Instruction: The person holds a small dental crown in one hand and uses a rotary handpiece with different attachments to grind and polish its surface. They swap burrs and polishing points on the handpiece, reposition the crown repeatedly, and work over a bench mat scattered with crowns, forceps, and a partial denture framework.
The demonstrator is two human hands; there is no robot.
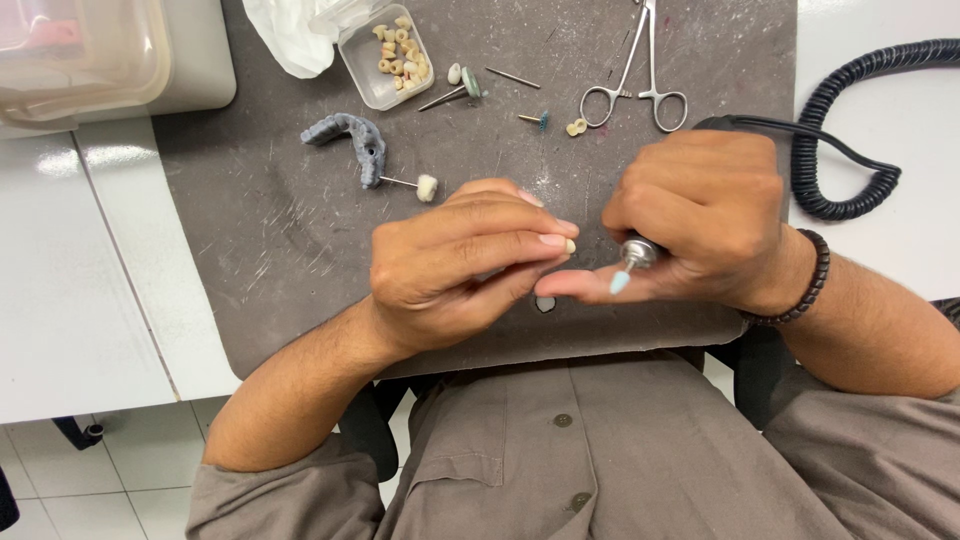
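Currently the left hand (pixel 455 265) pinches a small cream-coloured tooth crown (pixel 570 245) between thumb and fingertips, fingers closed tightly round it; only a sliver of the crown shows past the nails. The right hand (pixel 705 220) is closed in a fist-like grip on a rotary handpiece (pixel 640 250), whose metal nose and pale blue polishing tip (pixel 620 282) point down and to the left. The tip lies just beside the crown, slightly below it; whether they touch cannot be told. The right index finger reaches under the left fingertips.

Most of the handpiece body is hidden inside the right palm. Its black coiled cord (pixel 850 120) runs off the upper right edge.

Behind the hands, on the grey scratched work mat (pixel 250 250): a grey dental arch model (pixel 350 140), a clear plastic box (pixel 385 55) of small cream crowns, several mounted burs and polishing points (pixel 460 90), a pair of metal forceps (pixel 635 95) cut off at the top edge, and crumpled white tissue (pixel 285 35). A translucent container (pixel 80 50) sits at upper left, partly out of view.
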